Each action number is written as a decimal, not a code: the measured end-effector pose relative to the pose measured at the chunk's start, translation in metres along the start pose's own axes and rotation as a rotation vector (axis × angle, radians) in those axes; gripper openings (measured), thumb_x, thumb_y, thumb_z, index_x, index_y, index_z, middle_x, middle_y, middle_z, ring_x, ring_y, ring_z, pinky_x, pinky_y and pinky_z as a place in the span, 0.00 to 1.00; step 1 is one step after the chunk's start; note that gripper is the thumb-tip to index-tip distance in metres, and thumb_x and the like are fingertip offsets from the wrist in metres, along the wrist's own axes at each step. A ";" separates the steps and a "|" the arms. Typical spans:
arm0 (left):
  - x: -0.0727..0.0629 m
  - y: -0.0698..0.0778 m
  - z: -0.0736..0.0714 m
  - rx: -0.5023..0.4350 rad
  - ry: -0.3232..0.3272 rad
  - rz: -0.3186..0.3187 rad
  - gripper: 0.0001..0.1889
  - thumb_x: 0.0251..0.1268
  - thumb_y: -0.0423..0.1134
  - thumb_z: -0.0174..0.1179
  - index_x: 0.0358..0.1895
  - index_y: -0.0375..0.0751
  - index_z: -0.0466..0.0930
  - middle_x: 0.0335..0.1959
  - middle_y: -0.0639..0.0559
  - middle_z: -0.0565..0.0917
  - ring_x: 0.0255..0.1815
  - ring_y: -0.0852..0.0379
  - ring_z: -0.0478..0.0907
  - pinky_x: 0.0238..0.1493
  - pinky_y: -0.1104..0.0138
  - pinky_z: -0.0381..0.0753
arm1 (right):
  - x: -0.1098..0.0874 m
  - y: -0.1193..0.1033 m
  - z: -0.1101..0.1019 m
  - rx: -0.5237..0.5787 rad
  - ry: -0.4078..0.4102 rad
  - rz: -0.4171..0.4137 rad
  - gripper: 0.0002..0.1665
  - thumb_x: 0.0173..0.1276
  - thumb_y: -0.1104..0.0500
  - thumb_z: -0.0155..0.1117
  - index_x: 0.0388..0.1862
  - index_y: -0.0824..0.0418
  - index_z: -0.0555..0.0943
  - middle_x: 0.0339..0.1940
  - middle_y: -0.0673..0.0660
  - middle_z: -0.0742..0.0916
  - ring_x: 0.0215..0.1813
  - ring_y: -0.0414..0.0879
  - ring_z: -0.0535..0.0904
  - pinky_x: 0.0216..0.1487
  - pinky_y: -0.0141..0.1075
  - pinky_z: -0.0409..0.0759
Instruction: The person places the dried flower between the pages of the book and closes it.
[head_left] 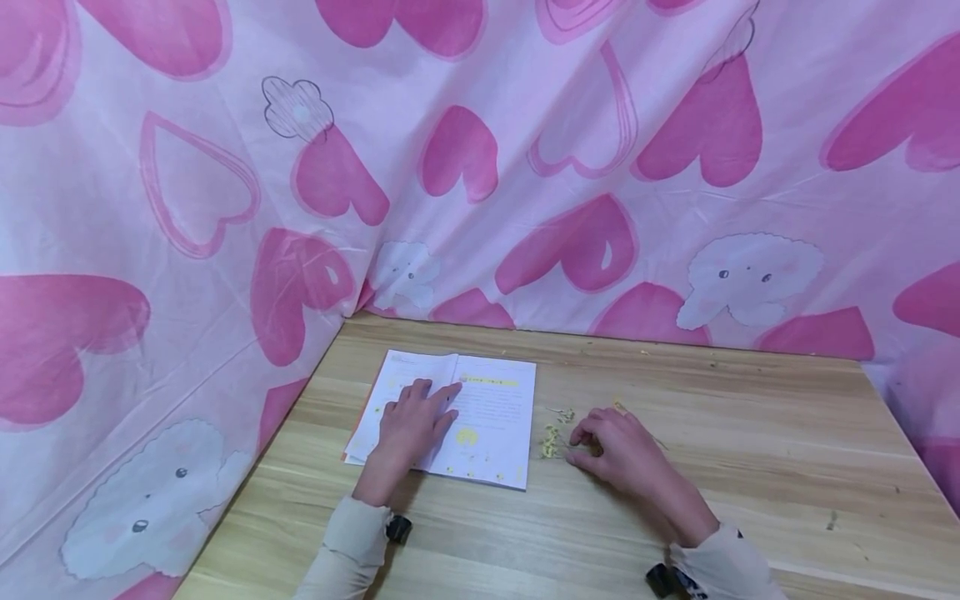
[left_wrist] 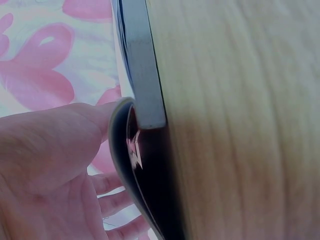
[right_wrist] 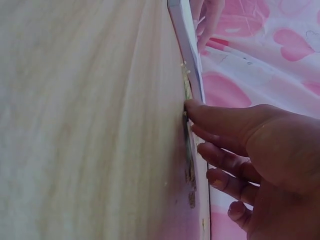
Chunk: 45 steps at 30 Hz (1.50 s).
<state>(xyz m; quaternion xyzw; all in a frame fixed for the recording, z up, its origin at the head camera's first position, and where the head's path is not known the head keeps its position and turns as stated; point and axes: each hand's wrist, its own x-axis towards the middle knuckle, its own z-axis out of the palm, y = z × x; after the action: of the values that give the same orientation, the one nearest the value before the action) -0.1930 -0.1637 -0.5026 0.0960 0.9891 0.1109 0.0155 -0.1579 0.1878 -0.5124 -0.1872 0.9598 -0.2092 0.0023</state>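
An open booklet [head_left: 491, 408] with white pages and yellow print lies on the table. My left hand [head_left: 412, 421] rests on its left page, fingers spread towards the middle fold. In the left wrist view, that hand [left_wrist: 45, 170] is partly behind the dark cover edge [left_wrist: 122, 150]. Right of the booklet lie small dried yellow flowers [head_left: 551, 442] on thin stems. My right hand [head_left: 618, 450] pinches a flower stem between curled thumb and forefinger, low over the table. In the right wrist view, the thumb tip [right_wrist: 192, 106] overlaps the stem [right_wrist: 187, 142]; the other fingers hang loosely bent.
A smaller sprig [head_left: 564, 413] lies behind the flowers, and another stem [head_left: 660, 443] shows beyond the right hand. The wooden table [head_left: 780, 467] carries tiny crumbs. Pink heart-patterned cloth [head_left: 457, 150] hangs along the back and left edges.
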 end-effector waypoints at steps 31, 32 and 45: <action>-0.002 0.001 0.001 -0.010 -0.010 -0.005 0.28 0.82 0.55 0.61 0.81 0.67 0.71 0.79 0.39 0.72 0.78 0.37 0.70 0.68 0.33 0.75 | -0.004 -0.006 0.005 -0.011 0.048 0.036 0.06 0.73 0.58 0.75 0.35 0.50 0.86 0.34 0.44 0.85 0.39 0.39 0.80 0.49 0.46 0.81; -0.002 0.001 0.001 -0.012 -0.009 -0.005 0.28 0.82 0.55 0.61 0.81 0.67 0.71 0.79 0.39 0.72 0.78 0.37 0.70 0.68 0.33 0.75 | -0.004 -0.006 0.006 -0.007 0.052 0.034 0.06 0.74 0.58 0.75 0.35 0.50 0.86 0.34 0.44 0.85 0.40 0.39 0.80 0.50 0.47 0.81; -0.001 0.000 0.003 -0.024 0.000 0.000 0.28 0.82 0.55 0.60 0.81 0.67 0.71 0.79 0.39 0.72 0.78 0.37 0.69 0.68 0.33 0.74 | -0.003 -0.011 0.000 0.034 0.116 0.033 0.06 0.76 0.60 0.73 0.39 0.49 0.84 0.36 0.44 0.83 0.40 0.38 0.76 0.50 0.44 0.80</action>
<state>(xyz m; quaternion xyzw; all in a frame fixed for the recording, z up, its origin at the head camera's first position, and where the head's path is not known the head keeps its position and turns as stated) -0.1914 -0.1638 -0.5054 0.0958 0.9877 0.1226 0.0166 -0.1511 0.1795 -0.5083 -0.1589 0.9575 -0.2360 -0.0470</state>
